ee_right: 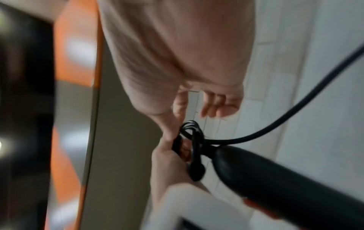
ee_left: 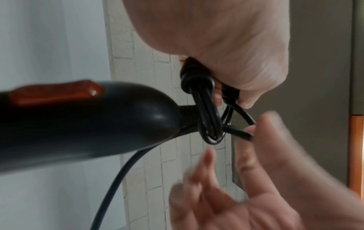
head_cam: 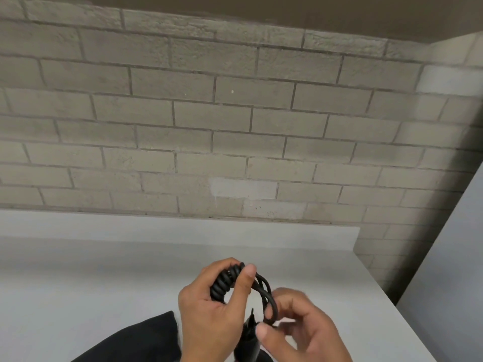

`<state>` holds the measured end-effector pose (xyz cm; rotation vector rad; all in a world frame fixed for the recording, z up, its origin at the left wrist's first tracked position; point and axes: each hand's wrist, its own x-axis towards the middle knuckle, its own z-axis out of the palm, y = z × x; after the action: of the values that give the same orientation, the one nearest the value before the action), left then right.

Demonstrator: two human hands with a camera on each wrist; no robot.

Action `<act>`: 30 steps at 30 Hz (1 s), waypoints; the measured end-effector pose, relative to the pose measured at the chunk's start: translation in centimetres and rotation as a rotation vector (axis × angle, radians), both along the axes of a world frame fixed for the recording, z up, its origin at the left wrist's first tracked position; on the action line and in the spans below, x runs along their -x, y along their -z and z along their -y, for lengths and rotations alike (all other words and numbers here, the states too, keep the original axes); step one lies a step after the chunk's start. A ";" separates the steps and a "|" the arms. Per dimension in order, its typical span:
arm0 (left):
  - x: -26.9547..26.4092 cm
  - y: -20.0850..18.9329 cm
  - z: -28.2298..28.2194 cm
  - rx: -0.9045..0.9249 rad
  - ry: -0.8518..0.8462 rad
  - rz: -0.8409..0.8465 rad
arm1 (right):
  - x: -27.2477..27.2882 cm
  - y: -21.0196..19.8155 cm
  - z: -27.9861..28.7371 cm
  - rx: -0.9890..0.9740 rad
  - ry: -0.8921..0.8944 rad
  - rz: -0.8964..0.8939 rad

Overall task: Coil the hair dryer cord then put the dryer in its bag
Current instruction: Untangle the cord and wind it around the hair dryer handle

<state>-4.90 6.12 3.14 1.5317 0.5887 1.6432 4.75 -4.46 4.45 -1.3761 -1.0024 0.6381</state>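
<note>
Black cord [head_cam: 230,282] is gathered into a bundle of loops and is gripped by the left hand [head_cam: 209,307], whose fingers and thumb are curled round it above the white table [head_cam: 91,270]. From the bundle, a few loose loops [head_cam: 266,296] are seen to hang toward the right hand [head_cam: 300,333]. A strand of the cord is pinched between the right thumb and forefinger, while the other right fingers are held loosely apart; this hand is blurred. The black hair dryer [ee_left: 78,124], with a red-brown switch [ee_left: 55,93] on its handle, is suspended just below the hands, its cord end close against the loops. A further length of cord [ee_left: 118,179] is seen trailing away from the handle. A black bag [head_cam: 146,338] is laid on the table, left of the hands, by the lower edge of the head view.
</note>
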 end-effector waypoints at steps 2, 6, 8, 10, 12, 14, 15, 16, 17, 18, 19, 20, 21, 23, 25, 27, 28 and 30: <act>0.0 0.0 0.0 0.006 0.002 -0.002 | 0.6 1.1 0.4 -0.085 0.165 0.243; -0.3 0.2 0.4 -0.029 0.025 -0.004 | 1.8 1.5 1.0 -0.154 0.280 0.317; -0.2 0.0 0.5 -0.051 0.030 -0.008 | 1.8 1.2 1.5 -0.112 0.247 0.247; -0.1 0.0 0.4 -0.065 0.039 -0.031 | 1.5 0.2 2.0 -0.045 0.166 0.095; 0.1 -0.1 0.4 -0.067 0.046 -0.039 | 0.6 -1.2 2.4 0.035 0.015 -0.118; 0.1 -0.3 0.5 -0.080 0.062 -0.035 | -0.8 -2.3 2.9 0.105 -0.155 -0.361; 0.2 -0.4 0.5 -0.093 0.065 -0.041 | -1.3 -2.9 2.9 0.129 -0.215 -0.529; 0.3 -0.6 0.6 -0.109 0.069 -0.055 | -1.7 -3.5 3.0 0.135 -0.257 -0.702; 0.4 -0.8 0.6 -0.130 0.074 -0.073 | -2.1 -4.0 3.2 0.136 -0.283 -0.841; 0.5 -0.9 0.5 -0.143 0.074 -0.089 | -2.4 -4.6 3.4 0.147 -0.309 -0.941; 0.5 -1.0 0.4 -0.145 0.071 -0.098 | -2.6 -5.2 3.7 0.146 -0.337 -1.018; 0.6 -0.9 0.3 -0.132 0.073 -0.102 | -2.9 -5.5 4.0 0.136 -0.364 -1.066; 0.7 -0.9 0.1 -0.109 0.082 -0.105 | -3.1 -5.6 4.3 0.117 -0.387 -1.074; 0.9 -0.8 -0.1 -0.070 0.111 -0.123 | -3.0 -5.2 4.4 0.069 -0.396 -0.981; 1.1 -0.7 -0.5 -0.050 0.114 -0.127 | -2.8 -3.8 4.3 -0.021 -0.370 -0.830; 1.2 -0.6 -0.6 -0.029 0.102 -0.120 | -2.4 -1.6 4.2 -0.131 -0.350 -0.609; 1.2 -0.6 -0.6 -0.024 0.096 -0.121 | -2.2 -0.4 4.1 -0.182 -0.328 -0.490; 1.0 -0.5 -0.4 -0.009 0.096 -0.121 | -1.6 1.8 3.8 -0.266 -0.271 -0.286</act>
<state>-5.89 6.53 3.66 1.6490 0.5637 1.4912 6.37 -8.28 2.64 -0.8945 -1.0079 0.8436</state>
